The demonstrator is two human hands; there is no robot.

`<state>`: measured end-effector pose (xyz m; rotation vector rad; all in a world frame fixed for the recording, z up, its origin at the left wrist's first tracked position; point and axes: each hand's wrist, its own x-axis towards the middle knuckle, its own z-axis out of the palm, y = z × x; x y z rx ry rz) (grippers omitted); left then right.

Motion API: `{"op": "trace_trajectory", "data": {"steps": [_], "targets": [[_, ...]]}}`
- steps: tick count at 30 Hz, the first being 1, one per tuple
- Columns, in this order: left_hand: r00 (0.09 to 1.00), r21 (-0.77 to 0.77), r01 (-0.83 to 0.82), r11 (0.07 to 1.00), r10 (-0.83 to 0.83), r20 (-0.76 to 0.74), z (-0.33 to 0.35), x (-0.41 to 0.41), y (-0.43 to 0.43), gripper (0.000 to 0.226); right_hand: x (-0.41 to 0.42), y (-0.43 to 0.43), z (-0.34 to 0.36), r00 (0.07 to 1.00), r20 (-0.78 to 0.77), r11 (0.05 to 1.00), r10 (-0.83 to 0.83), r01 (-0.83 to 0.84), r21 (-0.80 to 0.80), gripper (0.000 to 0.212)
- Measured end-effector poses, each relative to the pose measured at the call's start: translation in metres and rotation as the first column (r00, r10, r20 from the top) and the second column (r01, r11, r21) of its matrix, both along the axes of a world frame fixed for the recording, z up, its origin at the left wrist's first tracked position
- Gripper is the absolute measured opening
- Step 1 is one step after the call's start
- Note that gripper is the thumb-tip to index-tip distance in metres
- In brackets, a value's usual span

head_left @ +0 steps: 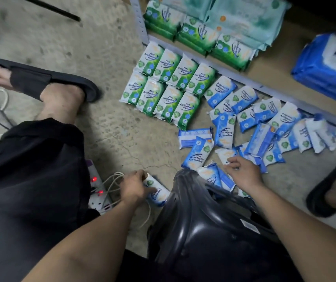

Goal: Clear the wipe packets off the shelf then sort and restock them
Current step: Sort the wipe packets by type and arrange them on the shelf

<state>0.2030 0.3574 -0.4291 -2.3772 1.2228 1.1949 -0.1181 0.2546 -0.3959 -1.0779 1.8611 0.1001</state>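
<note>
Sorting looks roughly halfway: the green Pine packets point(163, 92) sit in a tidy two-row block on the floor point(112, 129), but the blue Fragrance-free packets point(264, 123) are a loose heap just beside them. Restocking seems barely started, with only a few green stacks and bigger packs on the shelf point(279, 64). The left hand point(134, 186) is wrapped round one blue packet point(157, 192) low by the stool point(193, 220). The right hand point(242, 171) has its fingers curled onto the near packet point(227, 155) at the heap's edge, apparently pinching it.
</note>
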Motion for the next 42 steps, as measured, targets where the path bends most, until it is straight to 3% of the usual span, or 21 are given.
{"op": "trace_trajectory", "data": {"steps": [6,14,19,22,24,26,30,33,37,42], "targets": [[0.983,-0.036,-0.114,0.993,0.107,-0.149,0.024,-0.006,-0.022,0.044,-0.004,-0.003,0.019,0.997,0.051,0.997,-0.065,0.067,-0.025,0.029],[0.991,-0.281,-0.002,0.960,-0.036,-0.131,0.089,-0.040,-0.096,0.025,-0.033,0.000,0.065,0.981,0.088,0.978,-0.171,0.180,-0.104,0.035],[0.977,-0.339,-0.044,0.940,-0.030,-0.210,0.132,-0.104,-0.138,0.027,-0.068,0.006,0.090,0.964,0.081,0.952,-0.252,0.262,-0.156,0.031],[0.916,-0.338,-0.226,0.914,0.082,-0.392,0.152,-0.152,-0.153,0.033,-0.087,0.006,0.106,0.930,0.088,0.913,-0.357,0.367,-0.180,0.032],[0.804,-0.239,-0.396,0.887,0.210,-0.556,0.168,-0.182,-0.158,0.051,-0.096,0.003,0.116,0.901,0.109,0.879,-0.420,0.433,-0.197,0.035],[0.757,-0.160,-0.407,0.899,0.234,-0.610,0.187,-0.207,-0.156,0.060,-0.101,-0.002,0.129,0.880,0.139,0.853,-0.454,0.475,-0.216,0.039],[0.908,-0.273,-0.123,0.954,-0.003,-0.420,0.215,-0.230,-0.143,0.067,-0.102,-0.010,0.152,0.881,0.178,0.840,-0.439,0.472,-0.267,0.036],[0.940,-0.347,0.169,0.923,-0.257,-0.226,0.230,-0.236,-0.145,0.066,-0.104,-0.014,0.168,0.919,0.151,0.872,-0.363,0.392,-0.294,0.038],[0.815,-0.358,0.555,0.751,-0.577,0.053,0.246,-0.246,-0.158,0.064,-0.109,-0.014,0.180,0.968,0.049,0.903,-0.247,0.248,-0.350,0.041],[0.587,-0.267,0.807,0.527,-0.765,0.265,0.253,-0.261,-0.180,0.057,-0.120,-0.012,0.187,0.977,-0.213,0.929,0.002,-0.080,-0.362,0.042]]}}
